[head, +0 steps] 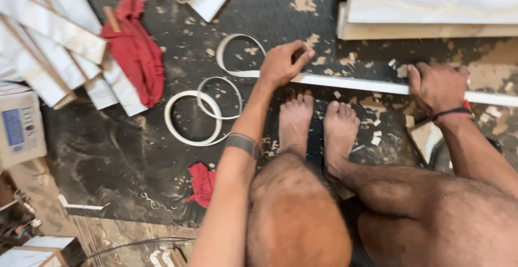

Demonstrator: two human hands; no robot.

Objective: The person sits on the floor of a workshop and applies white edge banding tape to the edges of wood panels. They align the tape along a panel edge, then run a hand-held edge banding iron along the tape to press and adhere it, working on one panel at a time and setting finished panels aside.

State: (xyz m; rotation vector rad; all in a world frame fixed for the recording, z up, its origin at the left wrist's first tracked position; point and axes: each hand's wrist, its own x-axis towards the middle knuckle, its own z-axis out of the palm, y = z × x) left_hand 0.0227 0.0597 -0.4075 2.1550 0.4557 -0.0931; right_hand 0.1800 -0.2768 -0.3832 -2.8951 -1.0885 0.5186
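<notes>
Head view. Two hands are in frame. The left hand [285, 62], at 12 o'clock from the person's two bare feet [317, 121], is closed with fingers curled down onto the near end of one long white strip [367, 83], pressing it to the dark floor mat [129, 153]. The right hand [436, 86], at 3 o'clock from the left, lies over the same strip farther along, fingers bent over its edge; whether it grips or only presses cannot be told. The strip runs from the left hand toward 3 o'clock and passes out of frame on the right side.

From the left hand, a loose tail of white edge banding [237, 51] curls away toward 10 o'clock. Two coils of the same banding [200, 113] lie on the mat at 9 o'clock from the feet, overlapping each other.

Two red cloths are visible: one large [137, 53] at 10 o'clock, one small [202, 183] at 7 o'clock from the feet. A stack of white laminated boards [48, 40] lies at far left. Two larger boards [431, 8] lie at 1 o'clock. Wood chips are scattered over the mat.
</notes>
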